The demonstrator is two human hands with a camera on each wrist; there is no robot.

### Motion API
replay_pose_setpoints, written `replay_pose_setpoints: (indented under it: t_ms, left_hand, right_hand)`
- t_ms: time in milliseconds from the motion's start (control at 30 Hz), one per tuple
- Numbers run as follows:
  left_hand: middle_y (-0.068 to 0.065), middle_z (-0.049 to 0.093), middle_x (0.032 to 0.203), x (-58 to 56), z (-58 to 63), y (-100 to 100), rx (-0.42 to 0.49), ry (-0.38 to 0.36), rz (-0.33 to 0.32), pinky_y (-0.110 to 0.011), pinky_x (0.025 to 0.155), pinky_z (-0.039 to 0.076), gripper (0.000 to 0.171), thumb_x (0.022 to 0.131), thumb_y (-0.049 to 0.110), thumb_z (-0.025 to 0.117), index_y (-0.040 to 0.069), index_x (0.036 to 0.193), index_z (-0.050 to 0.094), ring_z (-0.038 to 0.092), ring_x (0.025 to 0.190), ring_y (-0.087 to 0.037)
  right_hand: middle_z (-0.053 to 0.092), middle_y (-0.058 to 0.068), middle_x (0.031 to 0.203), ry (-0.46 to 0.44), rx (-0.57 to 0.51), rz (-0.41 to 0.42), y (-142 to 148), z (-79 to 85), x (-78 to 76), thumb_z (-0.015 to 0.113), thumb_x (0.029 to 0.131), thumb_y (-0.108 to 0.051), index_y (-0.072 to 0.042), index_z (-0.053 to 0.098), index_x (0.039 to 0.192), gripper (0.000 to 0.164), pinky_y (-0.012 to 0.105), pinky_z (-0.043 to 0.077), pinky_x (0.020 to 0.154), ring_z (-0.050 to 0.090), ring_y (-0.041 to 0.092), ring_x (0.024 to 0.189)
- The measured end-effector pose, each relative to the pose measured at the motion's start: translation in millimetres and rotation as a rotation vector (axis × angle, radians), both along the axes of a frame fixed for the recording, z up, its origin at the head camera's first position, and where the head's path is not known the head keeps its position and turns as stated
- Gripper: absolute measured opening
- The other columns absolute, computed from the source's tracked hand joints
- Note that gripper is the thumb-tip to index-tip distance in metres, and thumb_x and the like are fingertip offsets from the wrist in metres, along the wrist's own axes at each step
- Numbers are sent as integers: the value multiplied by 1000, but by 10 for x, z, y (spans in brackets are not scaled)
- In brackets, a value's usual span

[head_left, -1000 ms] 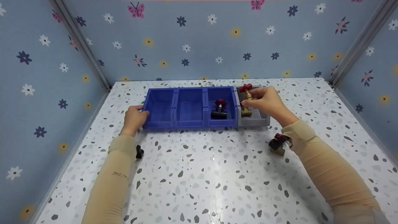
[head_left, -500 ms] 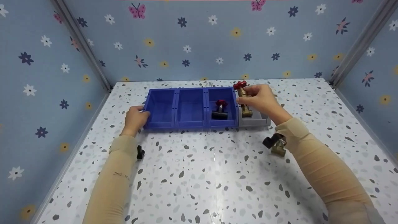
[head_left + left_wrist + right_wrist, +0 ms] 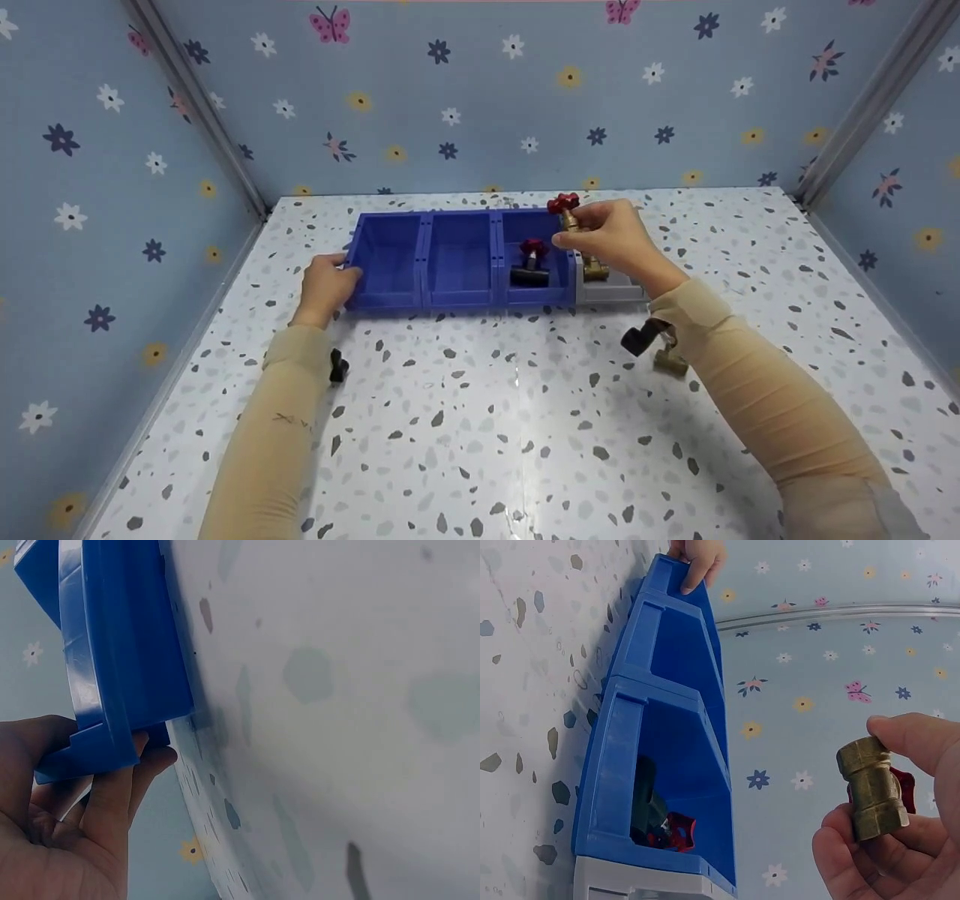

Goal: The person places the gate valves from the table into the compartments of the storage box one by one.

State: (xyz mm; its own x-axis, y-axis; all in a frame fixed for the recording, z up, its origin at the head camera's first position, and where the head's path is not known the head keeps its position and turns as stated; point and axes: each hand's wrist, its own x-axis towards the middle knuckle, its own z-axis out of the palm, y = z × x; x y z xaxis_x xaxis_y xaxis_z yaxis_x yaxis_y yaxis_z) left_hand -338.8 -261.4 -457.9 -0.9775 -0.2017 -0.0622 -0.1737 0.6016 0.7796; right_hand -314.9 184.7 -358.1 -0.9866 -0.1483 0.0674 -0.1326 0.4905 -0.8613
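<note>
My left hand (image 3: 328,291) grips the outer end wall of the leftmost blue bin (image 3: 142,652), thumb inside and fingers behind. My right hand (image 3: 616,238) pinches a brass gate valve (image 3: 874,787) with a red handwheel (image 3: 563,202), raised over the divide between the third blue bin and the grey bin (image 3: 611,293). Another brass valve (image 3: 596,269) lies in the grey bin, partly covered by the right hand. In the third blue bin (image 3: 536,296) sits a black valve (image 3: 529,276) with a red handwheel.
The bins stand joined in a row near the back wall (image 3: 480,97). The second blue bin (image 3: 459,255) lies between the leftmost and third ones. On the speckled table (image 3: 450,435), a brass fitting (image 3: 670,362) lies partly hidden below my right wrist.
My right hand has moved left and slightly up with the brass gate valve, from over the grey bin toward the third blue bin. My left hand keeps its hold on the bin.
</note>
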Motion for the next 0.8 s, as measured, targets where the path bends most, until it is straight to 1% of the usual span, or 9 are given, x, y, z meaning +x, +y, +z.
replay_pose_setpoints:
  t_ms: [100, 133, 267, 333, 467, 567, 700, 800]
  left_hand:
    - [-26, 62, 153, 7, 12, 10, -11, -3, 1, -52, 103, 59, 52, 102, 17, 56, 0, 151, 62, 67, 129, -38]
    - [-25, 61, 154, 10, 19, 12, -14, -6, 0, -52, 103, 59, 52, 103, 17, 55, 1, 152, 62, 67, 130, -38]
    - [-25, 60, 156, 9, 31, 14, 0, -17, 0, -53, 110, 57, 52, 104, 17, 55, 0, 153, 60, 65, 134, -39]
    - [-25, 60, 156, 4, 30, 8, 6, -15, -1, -53, 115, 54, 53, 103, 16, 55, -1, 152, 60, 65, 135, -38]
    - [-25, 61, 154, -9, 16, -12, -2, -8, -6, -52, 117, 52, 52, 102, 16, 56, -1, 151, 62, 65, 133, -38]
    - [-26, 63, 152, -10, 12, -20, -7, -7, -12, -52, 117, 52, 52, 101, 15, 56, -1, 150, 62, 65, 130, -38]
    - [-26, 61, 154, -3, 16, -12, 3, -11, -16, -53, 119, 50, 52, 102, 15, 56, -3, 151, 61, 63, 134, -38]
    - [-27, 59, 156, -1, 24, 0, 11, -12, -16, -53, 121, 49, 53, 102, 15, 56, -4, 151, 59, 62, 136, -38]
  right_hand:
    - [79, 6, 97, 2, -7, -1, -35, 3, -3, 88, 89, -18, 4, 77, 127, 45, 20, 57, 69, 68, 11, 82]
    - [78, 6, 97, -1, -7, -3, -46, 7, -1, 88, 89, -18, 4, 76, 127, 46, 20, 57, 70, 68, 12, 83]
    - [79, 6, 100, -15, 13, -25, -100, 27, 6, 90, 88, -21, 0, 78, 127, 46, 21, 58, 70, 68, 13, 84]
    - [78, 7, 103, -30, 7, -16, -129, 34, 3, 89, 89, -21, 1, 76, 130, 48, 21, 59, 71, 68, 13, 85]
    - [76, 9, 104, -55, -38, 13, -188, 33, -19, 87, 91, -16, 6, 70, 136, 52, 21, 62, 75, 68, 11, 83]
    - [74, 7, 101, -58, -58, 20, -232, 28, -32, 87, 91, -14, 6, 71, 135, 51, 24, 63, 77, 68, 11, 81]
    - [74, 5, 97, -46, -65, 14, -284, 20, -37, 87, 91, -14, 4, 74, 131, 46, 22, 61, 74, 66, 11, 78]
    - [73, 5, 98, -36, -75, 7, -317, 10, -40, 86, 91, -12, 5, 73, 133, 47, 20, 60, 71, 66, 10, 78]
